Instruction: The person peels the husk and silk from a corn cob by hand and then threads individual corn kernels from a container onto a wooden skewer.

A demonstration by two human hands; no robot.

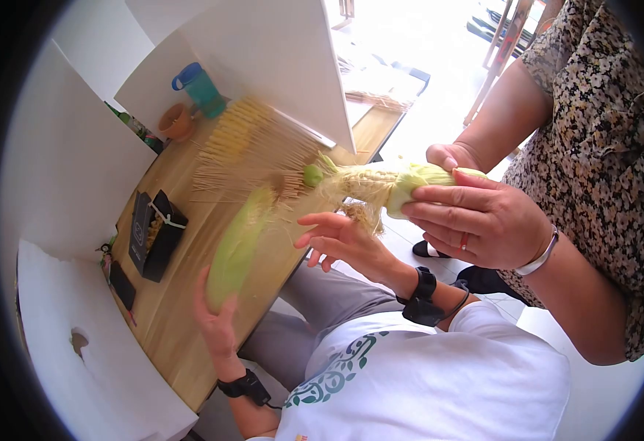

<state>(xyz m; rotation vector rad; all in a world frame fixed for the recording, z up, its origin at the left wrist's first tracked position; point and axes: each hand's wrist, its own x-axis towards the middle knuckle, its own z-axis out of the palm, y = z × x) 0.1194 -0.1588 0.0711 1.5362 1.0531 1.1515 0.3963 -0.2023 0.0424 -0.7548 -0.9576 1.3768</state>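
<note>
Sticks (219,176) and black box (155,250) near corn (237,253) in left hand (215,317)

A small craft workshop or studio is suggested, though a home cannot be ruled out: a wooden table (190,294) is screened by white panels (278,66), and many thin sticks (219,173) are spread at upper centre-left. Wooden stands (502,51) are seen at upper right, over a bright floor (509,305).

Seemingly pale-green corn (235,246); floral top (594,140)
</note>
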